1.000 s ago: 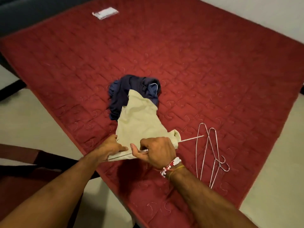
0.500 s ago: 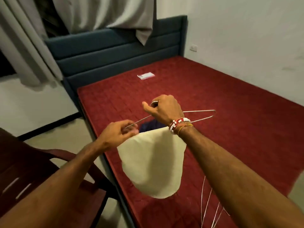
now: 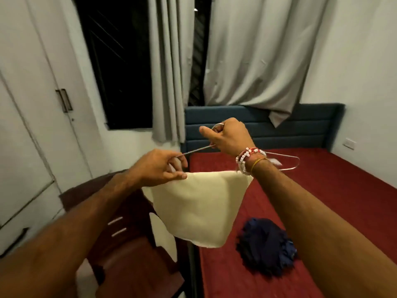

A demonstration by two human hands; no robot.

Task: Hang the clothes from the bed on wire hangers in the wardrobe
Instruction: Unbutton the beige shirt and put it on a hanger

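Observation:
A cream garment [image 3: 199, 209] hangs from a wire hanger [image 3: 287, 164] held up in the air in front of me. My right hand [image 3: 227, 136] grips the hanger near its hook. My left hand [image 3: 159, 168] pinches the hanger's left end together with the top edge of the cream cloth. A dark blue garment [image 3: 266, 248] lies crumpled on the red bed [image 3: 335, 190] below my right forearm. The white wardrobe [image 3: 36, 117] with its dark door handle [image 3: 64, 101] stands at the left, doors closed.
A dark wooden chair [image 3: 129, 244] stands between me and the bed's left edge. Grey curtains [image 3: 253, 52] hang over a dark window [image 3: 120, 67] behind the blue headboard [image 3: 300, 127]. A wall socket [image 3: 349, 144] sits at the right.
I lifted the hanger with the cream garment off the bed. My view swung up and left, bringing the wardrobe, window and chair into sight. The spare hangers on the bed left the view.

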